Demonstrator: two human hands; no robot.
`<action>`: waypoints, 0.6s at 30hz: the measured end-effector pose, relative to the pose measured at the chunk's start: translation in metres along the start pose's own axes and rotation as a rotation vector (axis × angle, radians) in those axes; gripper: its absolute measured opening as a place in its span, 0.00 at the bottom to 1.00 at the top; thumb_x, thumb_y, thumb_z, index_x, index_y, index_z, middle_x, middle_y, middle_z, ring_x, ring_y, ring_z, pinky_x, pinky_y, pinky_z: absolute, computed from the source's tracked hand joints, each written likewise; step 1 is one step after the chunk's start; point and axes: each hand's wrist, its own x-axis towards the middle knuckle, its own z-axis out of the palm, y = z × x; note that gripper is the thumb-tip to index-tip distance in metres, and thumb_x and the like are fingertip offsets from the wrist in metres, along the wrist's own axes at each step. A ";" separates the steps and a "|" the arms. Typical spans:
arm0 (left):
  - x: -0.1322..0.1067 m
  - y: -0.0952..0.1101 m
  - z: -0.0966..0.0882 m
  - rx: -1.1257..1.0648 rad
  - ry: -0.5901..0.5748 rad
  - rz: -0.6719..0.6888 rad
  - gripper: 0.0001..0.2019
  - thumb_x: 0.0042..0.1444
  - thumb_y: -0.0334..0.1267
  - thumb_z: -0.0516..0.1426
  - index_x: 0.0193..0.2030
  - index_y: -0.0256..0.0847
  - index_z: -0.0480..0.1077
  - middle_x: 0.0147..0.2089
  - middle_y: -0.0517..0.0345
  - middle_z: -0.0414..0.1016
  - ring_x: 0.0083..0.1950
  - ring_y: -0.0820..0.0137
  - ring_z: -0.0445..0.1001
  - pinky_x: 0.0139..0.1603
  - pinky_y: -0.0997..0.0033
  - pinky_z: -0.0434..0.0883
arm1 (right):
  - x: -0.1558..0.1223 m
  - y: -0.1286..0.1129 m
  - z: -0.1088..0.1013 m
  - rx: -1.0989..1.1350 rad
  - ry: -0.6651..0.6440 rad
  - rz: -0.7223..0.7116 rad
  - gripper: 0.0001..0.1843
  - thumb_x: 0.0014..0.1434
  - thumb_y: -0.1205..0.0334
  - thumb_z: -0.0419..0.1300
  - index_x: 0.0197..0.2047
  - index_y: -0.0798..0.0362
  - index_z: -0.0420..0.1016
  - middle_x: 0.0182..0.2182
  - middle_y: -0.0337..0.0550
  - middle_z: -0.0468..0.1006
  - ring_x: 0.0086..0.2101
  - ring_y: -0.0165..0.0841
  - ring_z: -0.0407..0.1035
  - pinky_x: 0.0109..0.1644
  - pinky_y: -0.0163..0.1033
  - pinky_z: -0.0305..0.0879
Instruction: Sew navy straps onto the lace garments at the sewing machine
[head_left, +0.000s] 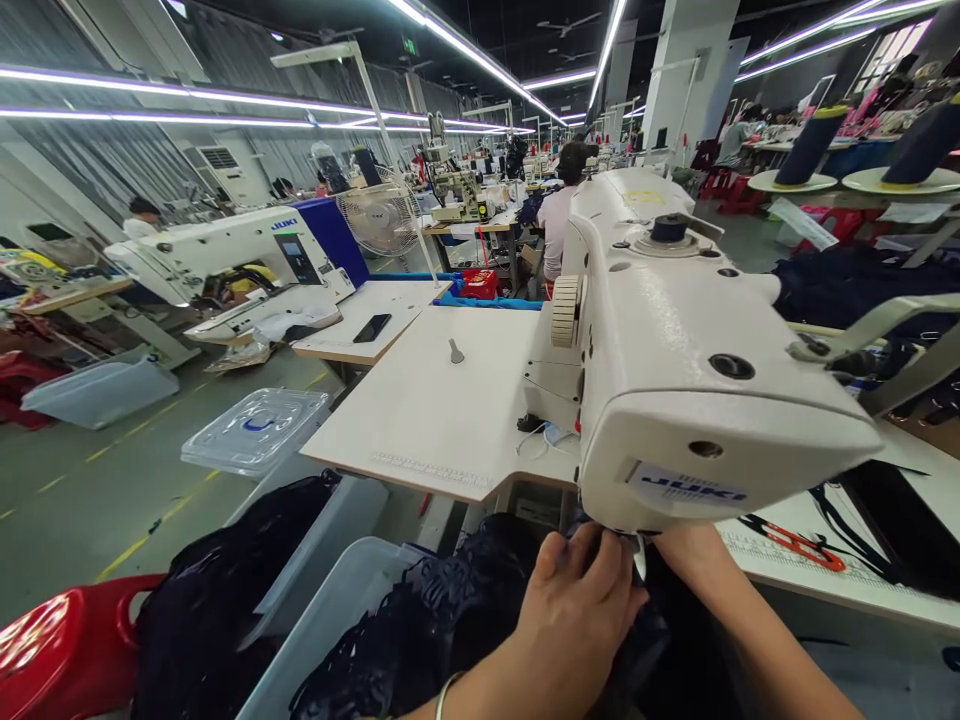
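Note:
A white sewing machine [705, 330] with a JUKI label fills the right of the head view. Under its front end, my left hand [574, 610] has its fingers bent and pressed on a dark navy lacy garment [457, 600]. Close by on the other side of the needle area, my right hand [686, 550] is at the same cloth, its fingers hidden beneath the machine head. The garment hangs down between my forearms and spreads left over a clear plastic bin [300, 640]. What lies directly under the needle cannot be seen.
A flat metal piece [456, 352] and a phone [373, 328] lie on the white tabletop [420, 400]. Orange-handled scissors [802, 545] rest at right. A red stool [67, 640] and a lidded clear box [255, 430] stand left. Another person [556, 215] sits ahead.

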 end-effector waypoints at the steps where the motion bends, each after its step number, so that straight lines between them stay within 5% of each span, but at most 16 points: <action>1: 0.000 0.001 0.000 -0.006 -0.001 -0.007 0.14 0.67 0.43 0.54 0.55 0.40 0.70 0.51 0.57 0.72 0.53 0.68 0.68 0.54 0.65 0.57 | 0.001 -0.001 0.000 -0.013 0.003 -0.012 0.13 0.46 0.45 0.64 0.30 0.44 0.76 0.29 0.48 0.81 0.39 0.52 0.72 0.40 0.51 0.69; 10: 0.002 0.006 0.002 0.007 0.053 -0.043 0.14 0.70 0.41 0.49 0.54 0.39 0.71 0.50 0.59 0.73 0.53 0.70 0.67 0.55 0.65 0.56 | 0.000 -0.012 0.005 -0.118 0.028 -0.107 0.14 0.48 0.46 0.64 0.35 0.45 0.77 0.28 0.49 0.79 0.41 0.53 0.72 0.37 0.51 0.72; 18: -0.001 0.007 0.004 0.022 0.045 -0.020 0.15 0.67 0.45 0.53 0.53 0.38 0.72 0.50 0.57 0.73 0.53 0.67 0.68 0.55 0.65 0.56 | 0.000 0.006 0.006 -0.230 0.046 -0.179 0.10 0.50 0.50 0.62 0.34 0.45 0.76 0.32 0.49 0.81 0.45 0.53 0.71 0.44 0.54 0.71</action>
